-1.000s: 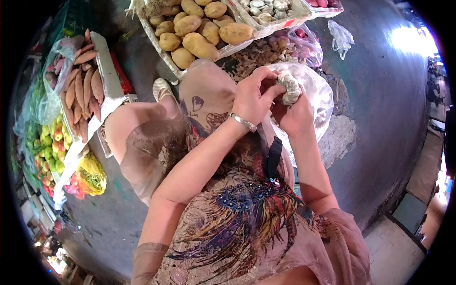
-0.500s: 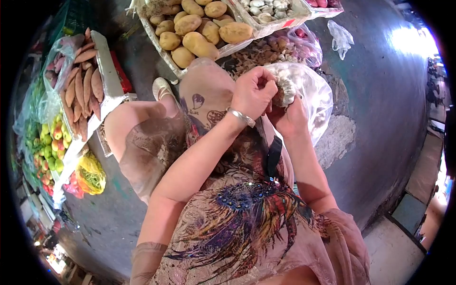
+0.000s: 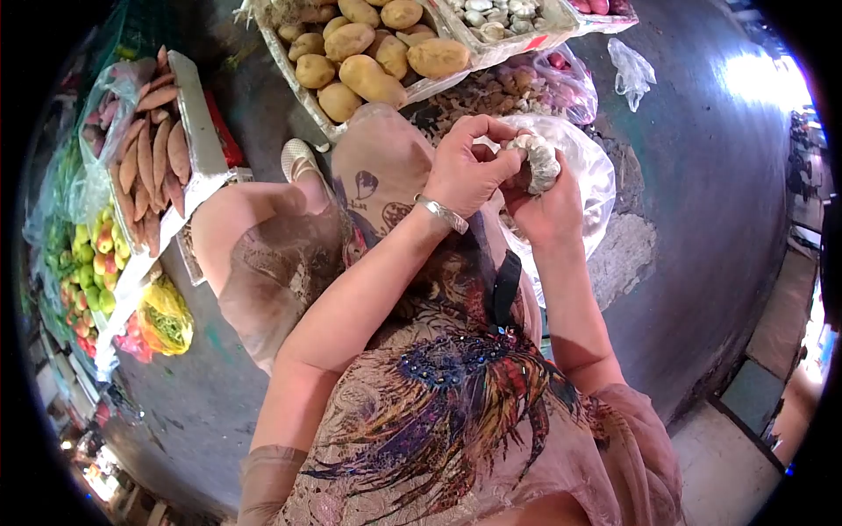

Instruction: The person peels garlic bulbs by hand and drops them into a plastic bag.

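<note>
A whitish garlic bulb is held up between my two hands, above the lap. My right hand cups it from below and the right, its fingers wrapped round it. From the left, my left hand, with a silver bangle at the wrist, pinches at the bulb's edge with thumb and forefinger. Whether a loose bit of skin is between those fingertips is too small to tell. Behind and below the hands lies an open white plastic bag, its contents mostly hidden.
Dry peelings litter the floor before a box of potatoes. Beside it stands a box of garlic. A bag of reddish produce lies nearby. At left are sweet potatoes, fruit and a yellow bag.
The garlic bulb has been turned, so a paler side faces up. My left thumb and forefinger have shifted onto its near edge, and my right hand has rotated slightly round it.
</note>
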A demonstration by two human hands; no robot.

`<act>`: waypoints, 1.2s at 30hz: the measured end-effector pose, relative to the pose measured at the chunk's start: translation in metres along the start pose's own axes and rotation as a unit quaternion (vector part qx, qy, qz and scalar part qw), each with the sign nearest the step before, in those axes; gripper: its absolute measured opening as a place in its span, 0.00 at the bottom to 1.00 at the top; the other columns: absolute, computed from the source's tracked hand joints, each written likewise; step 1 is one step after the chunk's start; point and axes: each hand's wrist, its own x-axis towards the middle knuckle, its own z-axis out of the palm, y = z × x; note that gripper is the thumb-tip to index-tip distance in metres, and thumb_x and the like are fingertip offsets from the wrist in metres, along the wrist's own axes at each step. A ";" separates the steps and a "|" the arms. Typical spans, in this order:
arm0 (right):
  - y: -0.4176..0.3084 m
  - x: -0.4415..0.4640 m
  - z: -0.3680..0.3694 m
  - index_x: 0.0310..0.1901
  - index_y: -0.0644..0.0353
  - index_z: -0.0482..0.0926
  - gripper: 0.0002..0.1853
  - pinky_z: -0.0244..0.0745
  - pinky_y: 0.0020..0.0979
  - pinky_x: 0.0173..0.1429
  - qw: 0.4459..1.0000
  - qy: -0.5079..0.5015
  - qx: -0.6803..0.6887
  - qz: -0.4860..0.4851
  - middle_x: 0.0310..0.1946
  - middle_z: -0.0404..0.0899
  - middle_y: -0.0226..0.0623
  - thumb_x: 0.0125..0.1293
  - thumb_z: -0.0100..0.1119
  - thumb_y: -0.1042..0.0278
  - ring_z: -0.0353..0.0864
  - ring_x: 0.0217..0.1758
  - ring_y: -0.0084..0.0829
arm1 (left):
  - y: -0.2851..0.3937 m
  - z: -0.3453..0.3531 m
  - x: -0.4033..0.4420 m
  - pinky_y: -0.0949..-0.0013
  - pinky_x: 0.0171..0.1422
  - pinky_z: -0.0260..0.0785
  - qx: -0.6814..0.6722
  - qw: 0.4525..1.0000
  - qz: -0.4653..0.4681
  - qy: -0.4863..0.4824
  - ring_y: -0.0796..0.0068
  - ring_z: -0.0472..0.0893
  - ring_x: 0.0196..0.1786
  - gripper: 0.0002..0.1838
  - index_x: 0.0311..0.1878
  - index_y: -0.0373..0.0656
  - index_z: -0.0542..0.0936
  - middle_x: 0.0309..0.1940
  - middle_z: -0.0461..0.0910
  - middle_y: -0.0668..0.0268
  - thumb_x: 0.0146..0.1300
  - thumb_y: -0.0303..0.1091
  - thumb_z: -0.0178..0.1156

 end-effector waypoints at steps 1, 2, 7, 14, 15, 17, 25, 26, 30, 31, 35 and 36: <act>0.000 -0.004 0.004 0.52 0.62 0.73 0.17 0.77 0.39 0.48 0.998 -0.012 -0.062 -0.030 0.46 0.78 0.39 0.72 0.38 0.63 0.78 0.47 0.37 | 0.001 -0.001 -0.001 0.80 0.25 0.67 0.013 1.000 -0.010 0.000 0.85 0.72 0.21 0.12 0.43 0.39 0.76 0.31 0.76 0.69 0.54 0.23 0.62; 0.001 -0.006 0.006 0.52 0.62 0.73 0.17 0.77 0.40 0.49 0.990 -0.025 -0.123 -0.061 0.46 0.78 0.39 0.72 0.38 0.63 0.78 0.47 0.37 | -0.001 -0.003 0.000 0.80 0.25 0.67 0.014 1.000 -0.010 0.000 0.85 0.72 0.21 0.12 0.43 0.39 0.76 0.31 0.76 0.69 0.54 0.23 0.62; -0.002 0.002 0.005 0.52 0.63 0.74 0.17 0.76 0.43 0.51 1.000 0.010 -0.015 -0.013 0.45 0.78 0.41 0.71 0.39 0.63 0.78 0.48 0.40 | -0.006 0.002 0.001 0.82 0.23 0.57 -0.009 1.000 0.026 0.004 0.88 0.68 0.20 0.11 0.45 0.42 0.76 0.21 0.74 0.74 0.58 0.25 0.60; -0.003 -0.006 0.017 0.51 0.63 0.74 0.18 0.76 0.41 0.52 1.000 0.021 0.000 0.003 0.47 0.78 0.41 0.71 0.39 0.61 0.78 0.50 0.40 | -0.007 0.000 0.000 0.82 0.23 0.57 0.032 0.998 0.051 -0.009 0.89 0.68 0.21 0.10 0.44 0.43 0.75 0.21 0.73 0.75 0.58 0.24 0.57; -0.003 -0.004 0.013 0.51 0.63 0.74 0.18 0.76 0.41 0.52 1.000 0.021 0.000 0.003 0.47 0.78 0.41 0.71 0.39 0.61 0.78 0.50 0.40 | -0.006 -0.002 0.001 0.82 0.23 0.57 0.027 0.999 0.039 -0.009 0.89 0.68 0.21 0.11 0.45 0.43 0.75 0.21 0.74 0.75 0.58 0.23 0.57; -0.004 0.002 0.003 0.51 0.62 0.75 0.18 0.78 0.38 0.48 0.997 0.010 -0.070 -0.017 0.46 0.79 0.39 0.72 0.40 0.61 0.79 0.48 0.38 | -0.006 -0.003 0.001 0.82 0.23 0.56 0.021 0.999 0.027 -0.009 0.89 0.68 0.21 0.12 0.46 0.43 0.75 0.22 0.74 0.75 0.57 0.22 0.57; -0.016 0.001 0.034 0.59 0.59 0.71 0.24 0.70 0.29 0.27 0.950 0.094 -0.280 -0.103 0.37 0.79 0.34 0.73 0.43 0.49 0.78 0.33 0.26 | -0.023 -0.001 0.003 0.74 0.47 0.74 0.140 0.976 0.157 -0.056 0.79 0.79 0.39 0.22 0.57 0.38 0.71 0.45 0.77 0.63 0.58 0.22 0.59; -0.019 0.002 0.033 0.60 0.57 0.69 0.25 0.70 0.28 0.26 0.948 0.086 -0.289 -0.097 0.37 0.79 0.34 0.73 0.43 0.47 0.78 0.32 0.26 | -0.031 -0.002 0.006 0.76 0.38 0.74 0.102 0.983 0.139 -0.058 0.79 0.79 0.35 0.23 0.57 0.39 0.71 0.41 0.78 0.63 0.58 0.25 0.63; -0.021 -0.007 0.033 0.65 0.53 0.64 0.27 0.73 0.28 0.29 0.907 0.012 -0.397 -0.139 0.44 0.78 0.38 0.69 0.53 0.51 0.77 0.33 0.25 | -0.007 -0.007 0.007 0.78 0.21 0.67 -0.079 0.997 0.019 0.002 0.78 0.78 0.24 0.21 0.56 0.37 0.72 0.33 0.80 0.65 0.60 0.30 0.64; -0.018 -0.011 0.037 0.66 0.53 0.63 0.28 0.74 0.28 0.30 0.857 0.008 -0.476 -0.199 0.46 0.77 0.39 0.67 0.58 0.55 0.77 0.34 0.25 | -0.006 -0.006 0.006 0.78 0.21 0.67 -0.079 0.997 0.019 0.002 0.78 0.78 0.24 0.21 0.56 0.37 0.72 0.33 0.80 0.65 0.60 0.30 0.64; -0.014 -0.008 0.024 0.61 0.57 0.69 0.29 0.76 0.25 0.46 0.750 -0.047 -0.604 -0.265 0.50 0.76 0.38 0.58 0.67 0.70 0.77 0.44 0.23 | -0.006 -0.002 0.006 0.76 0.21 0.69 -0.091 0.996 -0.006 0.023 0.76 0.80 0.26 0.19 0.58 0.35 0.71 0.32 0.79 0.64 0.67 0.33 0.56; -0.015 -0.013 0.033 0.59 0.57 0.72 0.25 0.74 0.25 0.52 0.790 -0.021 -0.576 -0.210 0.50 0.77 0.35 0.59 0.66 0.71 0.77 0.47 0.22 | -0.005 -0.003 0.005 0.74 0.25 0.72 -0.091 0.996 -0.016 0.000 0.75 0.80 0.29 0.19 0.58 0.35 0.71 0.36 0.79 0.63 0.68 0.34 0.55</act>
